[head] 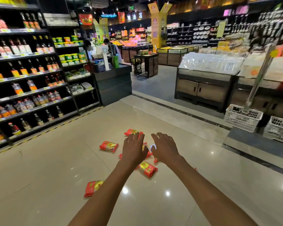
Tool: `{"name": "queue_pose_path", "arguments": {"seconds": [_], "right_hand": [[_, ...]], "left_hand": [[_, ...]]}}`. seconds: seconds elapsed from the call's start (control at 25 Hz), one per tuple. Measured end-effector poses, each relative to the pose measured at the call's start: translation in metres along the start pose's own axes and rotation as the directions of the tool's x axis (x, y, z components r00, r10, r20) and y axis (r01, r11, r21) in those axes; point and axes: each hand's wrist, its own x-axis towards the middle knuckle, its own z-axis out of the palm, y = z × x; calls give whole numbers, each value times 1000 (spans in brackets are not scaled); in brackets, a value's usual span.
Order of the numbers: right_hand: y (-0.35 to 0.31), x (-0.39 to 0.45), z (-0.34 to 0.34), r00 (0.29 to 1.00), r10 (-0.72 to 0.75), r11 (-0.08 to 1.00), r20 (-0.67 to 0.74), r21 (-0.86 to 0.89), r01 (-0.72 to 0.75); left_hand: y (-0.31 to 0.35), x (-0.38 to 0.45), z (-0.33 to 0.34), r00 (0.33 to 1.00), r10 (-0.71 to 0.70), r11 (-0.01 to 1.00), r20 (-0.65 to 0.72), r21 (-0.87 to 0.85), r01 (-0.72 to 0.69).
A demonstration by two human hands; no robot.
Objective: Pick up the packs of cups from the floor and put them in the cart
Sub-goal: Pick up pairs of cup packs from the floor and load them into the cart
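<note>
Several red and yellow packs of cups lie scattered on the shiny beige floor. One pack (108, 146) lies left of my hands, another (132, 132) beyond them, one (147, 169) between my forearms and one (93, 187) near my left forearm. Others are partly hidden under my hands. My left hand (134, 148) and my right hand (165, 147) stretch forward side by side above the packs, fingers spread, holding nothing. No cart is in view.
Shelves of bottles (23, 88) line the left side. A dark counter (114, 82) stands ahead, with two people behind it. Display bins (206, 85) and white crates (243, 118) sit on the right, past a dark floor strip.
</note>
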Motion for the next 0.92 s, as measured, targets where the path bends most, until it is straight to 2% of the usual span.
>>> {"name": "queue_pose_path", "arguments": {"seconds": [0.28, 0.56, 0.76, 0.92], "right_hand": [[86, 188, 33, 997, 79, 996, 3, -40, -79], [163, 319, 72, 991, 124, 991, 52, -48, -121], [231, 402, 133, 984, 130, 991, 123, -44, -125], [309, 479, 199, 945, 162, 986, 285, -7, -167]], "left_hand": [[-33, 207, 71, 996, 83, 997, -12, 11, -83], [-32, 358, 135, 989, 139, 990, 40, -38, -138], [-28, 451, 212, 991, 82, 993, 102, -98, -72], [-29, 526, 307, 972, -41, 988, 230, -135, 74]]}}
